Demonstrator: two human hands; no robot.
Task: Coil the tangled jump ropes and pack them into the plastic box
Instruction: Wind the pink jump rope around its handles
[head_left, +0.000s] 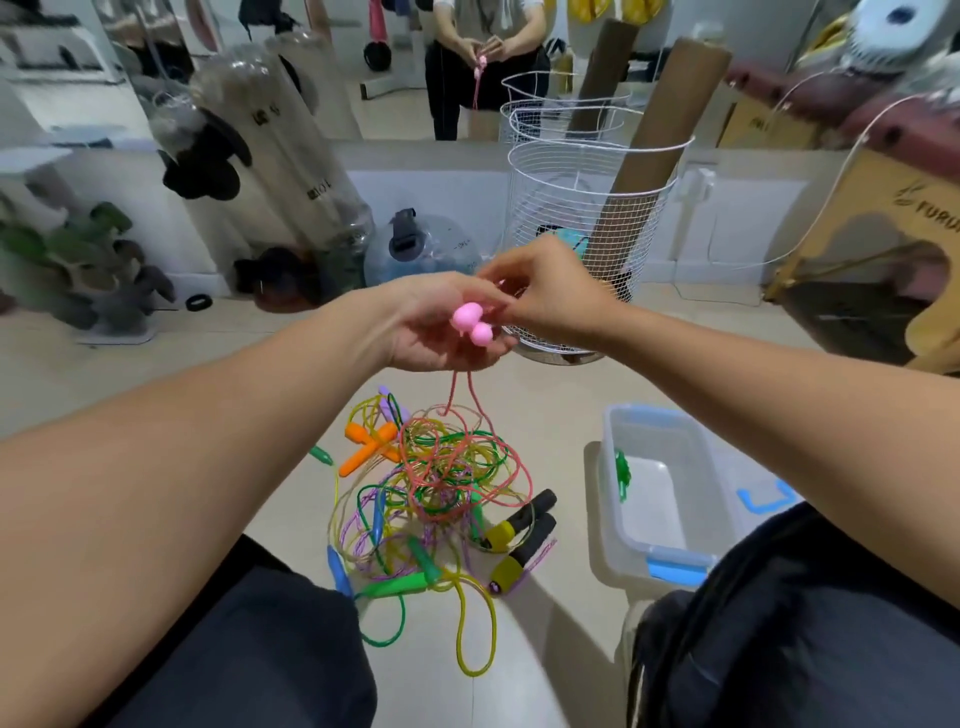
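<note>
My left hand (436, 322) grips the two pink handles (474, 323) of a pink jump rope, held side by side at chest height. My right hand (550, 291) pinches the pink cord just above them. Two strands of the pink rope (457, 400) hang down into a tangled pile of coloured jump ropes (441, 493) on the floor between my knees. Orange handles (369, 447), green handles (400, 584) and black-and-yellow handles (519, 540) lie in the pile. The clear plastic box (660, 551) with blue clasps stands open at the right, a green rope (622, 475) inside.
The box's lid (763, 493) lies beside it at the right. A white wire basket (582, 234) with a cardboard tube stands behind my hands. Large clear bottles (291, 171), a water jug (421, 249) and a cardboard crate (893, 249) line the mirrored wall.
</note>
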